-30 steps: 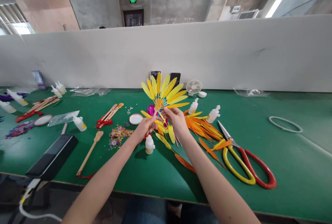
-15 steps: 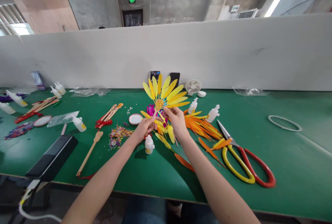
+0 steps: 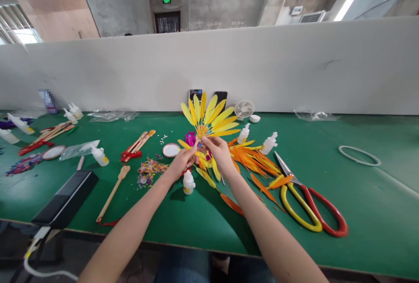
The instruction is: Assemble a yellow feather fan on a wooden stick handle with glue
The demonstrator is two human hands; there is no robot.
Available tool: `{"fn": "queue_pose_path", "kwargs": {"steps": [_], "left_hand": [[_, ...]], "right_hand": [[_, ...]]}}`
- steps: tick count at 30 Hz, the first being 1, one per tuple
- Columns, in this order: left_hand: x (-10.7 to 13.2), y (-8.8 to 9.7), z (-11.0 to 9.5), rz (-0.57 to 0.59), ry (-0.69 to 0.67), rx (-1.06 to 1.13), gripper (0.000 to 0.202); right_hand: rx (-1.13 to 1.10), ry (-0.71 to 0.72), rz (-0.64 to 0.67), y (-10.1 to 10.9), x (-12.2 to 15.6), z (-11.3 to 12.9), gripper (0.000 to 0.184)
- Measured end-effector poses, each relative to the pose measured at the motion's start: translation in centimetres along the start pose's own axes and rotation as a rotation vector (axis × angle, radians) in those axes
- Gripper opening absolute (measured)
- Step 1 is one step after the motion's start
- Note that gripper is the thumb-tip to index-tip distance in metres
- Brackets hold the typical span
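A feather fan (image 3: 214, 117) of yellow and golden feathers spreads upward above the table. My left hand (image 3: 183, 160) is closed around its wooden handle from below. At the fan's base, the fingertips of my right hand (image 3: 218, 152) pinch the spot where the quills meet; what exactly lies between them is partly hidden. Beneath the hands are magenta petals (image 3: 190, 139) and loose yellow feathers (image 3: 206, 177). A white glue bottle (image 3: 188, 182) stands just below my left hand. To the right of my right hand lies a heap of orange feathers (image 3: 252, 158).
Large scissors (image 3: 304, 195) with red and yellow handles lie at the right. Two more glue bottles (image 3: 269, 143) stand behind the feathers. On the left are a wooden stick (image 3: 113, 193), colourful bits (image 3: 151, 170) and a black box (image 3: 67, 198). A small fan (image 3: 244, 109) stands by the partition.
My right hand has moved slightly left and inward, and its fingertips now meet the fan's base. The fan has shifted a little; my left hand keeps its hold.
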State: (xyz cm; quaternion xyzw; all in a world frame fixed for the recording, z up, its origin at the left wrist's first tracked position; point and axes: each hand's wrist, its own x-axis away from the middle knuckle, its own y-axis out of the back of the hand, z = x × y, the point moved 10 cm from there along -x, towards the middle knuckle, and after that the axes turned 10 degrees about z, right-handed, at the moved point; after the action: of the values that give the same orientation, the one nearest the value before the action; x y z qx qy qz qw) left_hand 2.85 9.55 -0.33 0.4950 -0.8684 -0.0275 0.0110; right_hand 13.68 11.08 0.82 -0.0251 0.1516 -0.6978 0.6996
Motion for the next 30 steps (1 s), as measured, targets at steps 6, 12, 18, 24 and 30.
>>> {"fn": "queue_pose_path", "kwargs": {"steps": [6,12,18,24,30], "left_hand": [[-0.21,-0.30,0.22,0.030,-0.005,0.012,0.050],[-0.05,-0.62,0.03,0.047,0.019,-0.005,0.051],[0.11,-0.65,-0.10,0.058,0.024,-0.023,0.052],[0.12,-0.62,0.10,0.051,0.048,-0.027,0.052],[0.11,-0.89,-0.24,0.072,0.019,-0.006,0.051]], "right_hand": [[0.012,-0.016,0.044,-0.54,0.33,0.59,0.032],[0.012,-0.011,0.050,-0.64,0.48,0.69,0.031],[0.012,-0.009,0.037,-0.57,0.45,0.78,0.030],[0.030,-0.009,0.028,-0.47,0.43,0.69,0.030],[0.029,-0.020,0.014,-0.36,0.46,0.45,0.032]]}}
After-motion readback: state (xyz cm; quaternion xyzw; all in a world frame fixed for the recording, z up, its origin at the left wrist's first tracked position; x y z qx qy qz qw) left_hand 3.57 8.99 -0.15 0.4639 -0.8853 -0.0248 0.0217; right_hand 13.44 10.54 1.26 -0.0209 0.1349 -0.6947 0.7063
